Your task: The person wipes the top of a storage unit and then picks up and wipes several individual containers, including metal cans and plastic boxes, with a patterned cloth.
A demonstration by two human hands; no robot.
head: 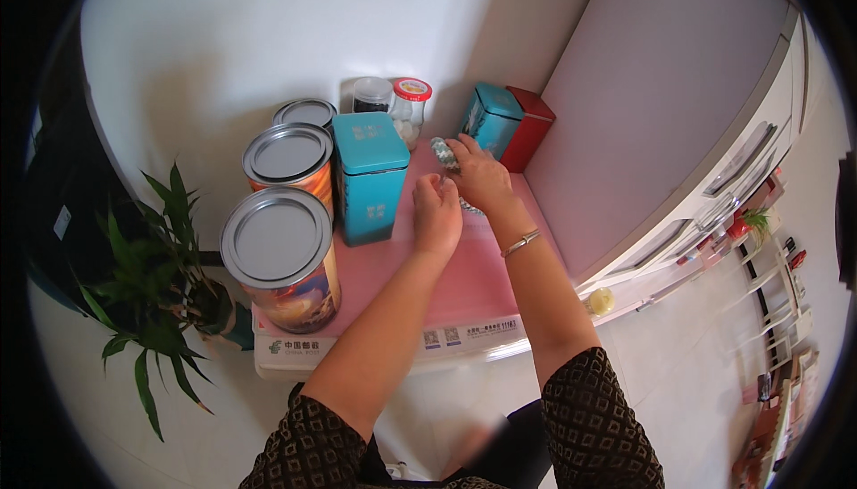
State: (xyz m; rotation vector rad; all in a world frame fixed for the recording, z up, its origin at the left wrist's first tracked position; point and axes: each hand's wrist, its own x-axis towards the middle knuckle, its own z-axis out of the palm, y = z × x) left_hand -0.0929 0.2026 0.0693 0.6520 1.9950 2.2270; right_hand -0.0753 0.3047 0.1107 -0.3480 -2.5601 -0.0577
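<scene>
A crocheted-looking green-and-white piece [443, 154] is at the fingers of my right hand [479, 177], which grips it above the pink table mat [469, 281]. More of the same patterned material shows below that hand. My left hand [438, 214] is curled close beside it, fingertips nearly meeting the right hand; whether it pinches anything is hidden. Just left of my left hand stands a tall turquoise tin [371, 181] with its lid on. Beyond my right hand are a second turquoise tin [494, 120] and a red box [529, 128].
Several round cans with metal lids, the nearest a large one [278, 248], line the table's left side. Behind are a red-lidded glass jar [410, 110] and a clear-lidded jar [372, 95]. A cabinet [643, 107] borders the right. A potted plant [211, 308] stands left.
</scene>
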